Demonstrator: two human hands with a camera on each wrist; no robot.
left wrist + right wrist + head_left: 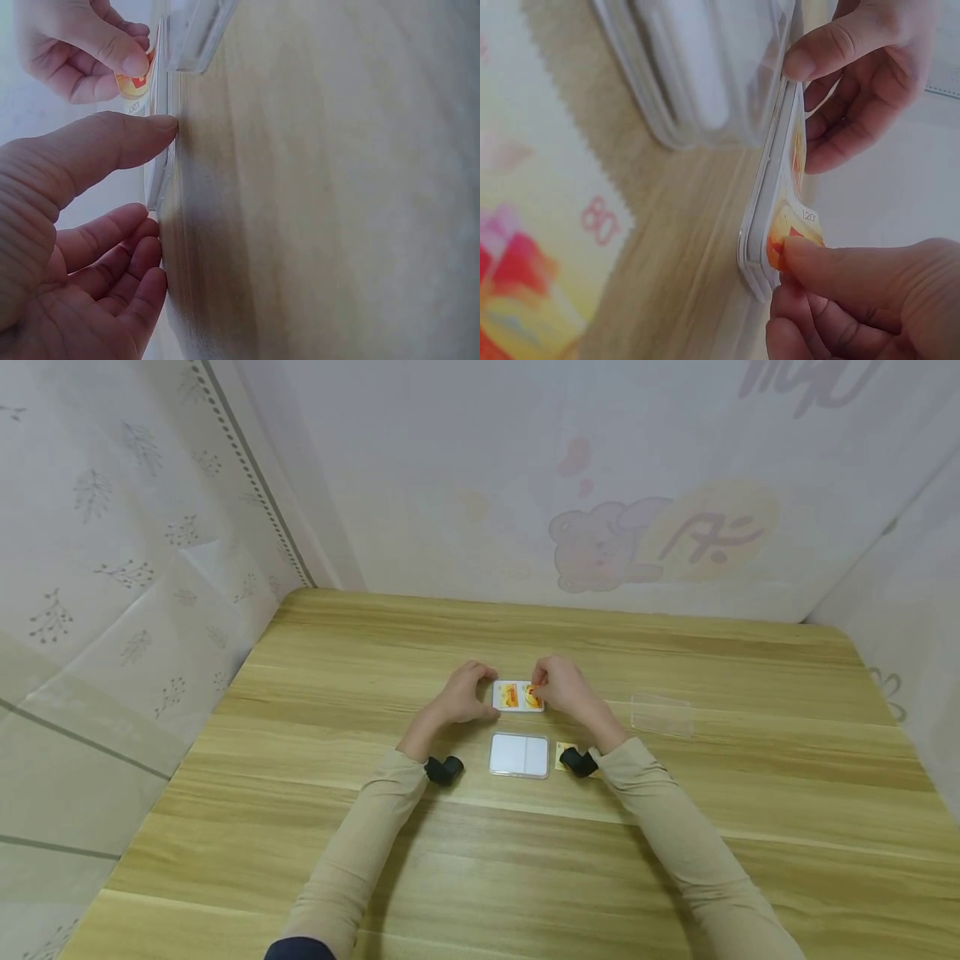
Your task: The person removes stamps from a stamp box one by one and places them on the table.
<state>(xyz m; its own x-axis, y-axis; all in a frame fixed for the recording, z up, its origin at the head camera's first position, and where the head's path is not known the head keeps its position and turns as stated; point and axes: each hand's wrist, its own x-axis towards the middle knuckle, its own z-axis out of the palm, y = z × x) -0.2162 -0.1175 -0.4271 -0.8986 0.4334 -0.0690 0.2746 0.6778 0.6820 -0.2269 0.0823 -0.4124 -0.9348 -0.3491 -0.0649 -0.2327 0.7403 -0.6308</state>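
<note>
A small flat clear case [520, 696] with a white backing lies on the table in the head view, one orange-and-yellow postage stamp [508, 695] on its left half. My left hand [459, 695] holds the left end of this case, thumb at the near edge and fingers at the far edge. Over the right half, my right hand [566, 689] pinches a second stamp [810, 217] marked 120 between thumb and fingers. In the right wrist view that stamp bends slightly, its lower corner hidden under the thumb. The left hand's fingers [124, 262] curl beside the case end.
Nearer me lies another clear case [517, 756] with a white divided insert. A stamp [540, 187] marked 80 lies to its right, partly covered by the black wrist camera [579, 762] in the head view. A transparent plastic cover [662, 716] lies farther right on the wooden table [480, 860].
</note>
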